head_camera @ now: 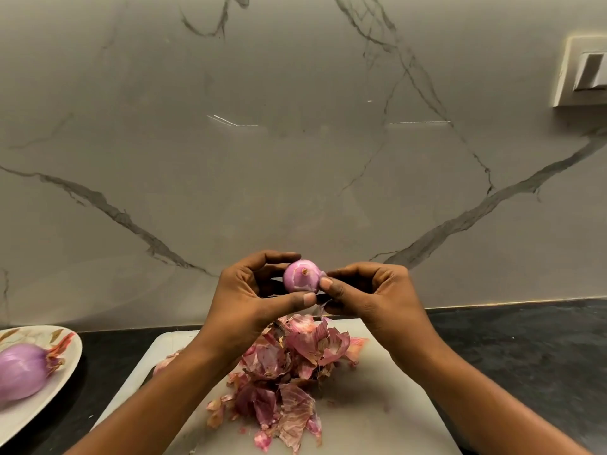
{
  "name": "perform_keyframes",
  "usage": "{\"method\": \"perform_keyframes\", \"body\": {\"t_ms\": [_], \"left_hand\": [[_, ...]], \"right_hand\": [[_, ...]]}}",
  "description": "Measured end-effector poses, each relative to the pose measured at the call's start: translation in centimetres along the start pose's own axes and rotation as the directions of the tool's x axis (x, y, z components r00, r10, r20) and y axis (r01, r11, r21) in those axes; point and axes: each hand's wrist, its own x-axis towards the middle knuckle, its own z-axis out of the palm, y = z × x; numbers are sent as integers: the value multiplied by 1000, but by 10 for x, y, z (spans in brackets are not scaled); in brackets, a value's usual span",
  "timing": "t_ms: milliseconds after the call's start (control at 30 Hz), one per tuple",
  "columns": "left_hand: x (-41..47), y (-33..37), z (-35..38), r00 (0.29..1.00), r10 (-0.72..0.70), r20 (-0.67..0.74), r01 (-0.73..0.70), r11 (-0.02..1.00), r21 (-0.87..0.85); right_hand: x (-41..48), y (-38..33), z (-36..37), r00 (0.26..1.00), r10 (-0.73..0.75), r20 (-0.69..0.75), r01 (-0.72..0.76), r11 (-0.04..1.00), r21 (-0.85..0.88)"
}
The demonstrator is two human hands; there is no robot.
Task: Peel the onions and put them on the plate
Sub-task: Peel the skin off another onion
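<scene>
Peeling step is in hand, late stage on this bulb.

- 8 o'clock: plate (29, 412) at the frame edge on the dark worktop (525, 356). One peeled onion (21, 369) lies on it, dry tail end toward 3 o'clock.
- 7 o'clock: pinkish lump (164, 360) on the cutting board (377, 405), half hidden by the left forearm. Onion or loose skin, cannot tell.
- 6 o'clock: skin pile (285, 372) on the board, below the hands.
- Just below centre: left hand (249, 297) grips the held onion (301, 276), fingers curled over the top, thumb under it at its 6 o'clock. It is in the air above the board, root end facing the camera. The visible face looks smooth and glossy.
- Right hand (371, 290) touches the onion at its 3 o'clock. Thumb and forefinger pinch what looks like a last flap of skin; a thin shred hangs below them.

Judgement: one done, this one nearly done. Next move: pull the flap off, let it drop on the pile, turn the bulb to check the hidden side, then carry it to the plate at 8 o'clock and set it beside the first. It could roll, so place it, don't drop it.
</scene>
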Motion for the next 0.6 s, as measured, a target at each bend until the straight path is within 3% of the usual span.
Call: {"method": "perform_keyframes", "body": {"t_ms": [267, 467, 600], "left_hand": [[1, -2, -1, 994, -94, 48, 99, 988, -114], [2, -1, -1, 974, -166, 151, 211, 908, -362], [5, -2, -8, 974, -147, 170, 206, 886, -415]], "right_hand": [[0, 4, 2, 998, -55, -12, 55, 998, -21], [1, 0, 1, 996, 18, -87, -16, 1000, 24], [6, 2, -3, 980, 131, -152, -123, 991, 61]]}}
